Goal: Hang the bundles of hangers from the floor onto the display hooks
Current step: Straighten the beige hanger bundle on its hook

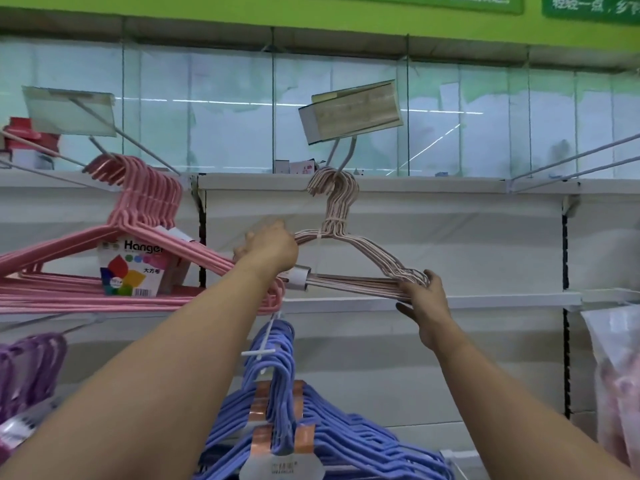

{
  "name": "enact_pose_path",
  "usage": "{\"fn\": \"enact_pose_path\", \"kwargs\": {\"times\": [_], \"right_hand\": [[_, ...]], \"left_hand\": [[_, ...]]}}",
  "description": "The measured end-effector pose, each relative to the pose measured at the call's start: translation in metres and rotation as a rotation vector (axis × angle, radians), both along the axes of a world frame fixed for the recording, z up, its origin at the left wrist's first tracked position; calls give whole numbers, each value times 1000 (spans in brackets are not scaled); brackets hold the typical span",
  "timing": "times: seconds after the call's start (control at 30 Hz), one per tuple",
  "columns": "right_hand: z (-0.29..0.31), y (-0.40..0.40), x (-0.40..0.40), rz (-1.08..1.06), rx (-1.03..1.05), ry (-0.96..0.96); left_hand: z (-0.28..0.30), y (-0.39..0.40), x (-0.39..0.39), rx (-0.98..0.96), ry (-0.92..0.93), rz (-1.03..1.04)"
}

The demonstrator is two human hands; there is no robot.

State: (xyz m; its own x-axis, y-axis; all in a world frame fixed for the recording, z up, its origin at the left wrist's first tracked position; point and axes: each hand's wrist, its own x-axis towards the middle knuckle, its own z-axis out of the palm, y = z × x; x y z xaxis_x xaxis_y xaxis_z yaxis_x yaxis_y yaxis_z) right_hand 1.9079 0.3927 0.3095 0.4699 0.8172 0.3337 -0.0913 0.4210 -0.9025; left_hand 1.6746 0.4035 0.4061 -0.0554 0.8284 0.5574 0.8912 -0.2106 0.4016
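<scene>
Overhead, a person's two bare hands steady a bundle of pale pink hangers (349, 244) whose hooks are looped over a white display hook (348, 157) at the centre of a store shelf wall. The left hand (268, 245) curls round the bundle's left shoulder, while the right hand (420, 297) grips the bundle's right corner from below, fingers wrapped about the wires. A tilted price-tag holder (349, 110) sits at the near end of that display hook, above the hangers' hooks. To the left, a bundle of darker pink hangers (138, 216) with a paper label reading "Hanger" (133, 268) hangs from a neighbouring hook, its right tips just beside the left forearm. Nearer and lower, between the two arms, blue hangers (294, 420) hang in bundles from another peg. Purple hangers (31, 358) show at the far left edge, and a clear plastic bag (613, 375) hangs at the right edge. A green sign band (311, 15) runs across the top.
</scene>
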Motion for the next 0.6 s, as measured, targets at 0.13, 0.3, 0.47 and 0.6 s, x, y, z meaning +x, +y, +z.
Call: {"fn": "enact_pose_path", "kwargs": {"times": [0.13, 0.3, 0.47, 0.6], "right_hand": [[1, 8, 6, 7, 56, -15], [9, 22, 20, -62, 127, 44], [10, 35, 28, -167, 168, 28], [10, 41, 28, -169, 180, 80]], "left_hand": [[-2, 16, 9, -56, 69, -71], [-5, 27, 18, -26, 110, -56], [-12, 34, 23, 5, 115, -42], [-15, 38, 22, 28, 93, -38]]}}
